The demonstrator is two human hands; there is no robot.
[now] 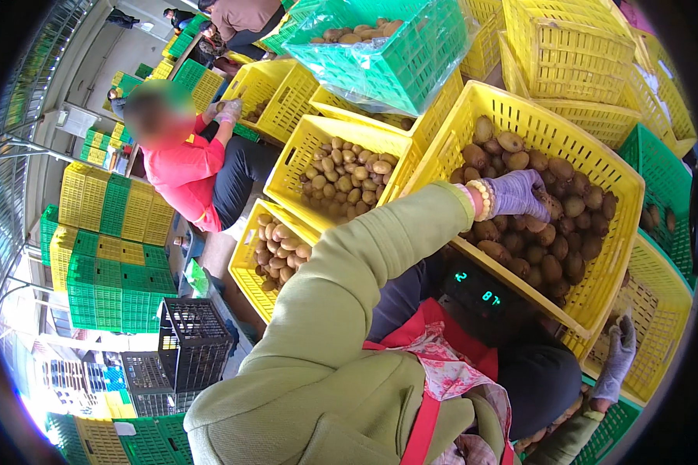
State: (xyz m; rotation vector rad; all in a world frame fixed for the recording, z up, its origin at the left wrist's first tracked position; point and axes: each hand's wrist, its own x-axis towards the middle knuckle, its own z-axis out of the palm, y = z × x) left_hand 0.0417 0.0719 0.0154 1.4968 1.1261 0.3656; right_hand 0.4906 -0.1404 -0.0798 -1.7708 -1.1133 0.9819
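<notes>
Kiwifruit, brown and oval, are heaped in a large yellow crate in front of me. My left hand, in a lavender glove with a beaded bracelet at the wrist, reaches over this heap. Its fingers are closed around one kiwifruit at the top of the pile. Lower right, my right hand, also gloved, hangs over another yellow crate holding a few kiwifruit. The right fingers point upward, and their grip does not show clearly.
A digital display glows green beside the large crate. A plastic-lined green crate stands beyond, near yellow crates of kiwifruit. A person in red sits at the left, near stacked crates and black crates.
</notes>
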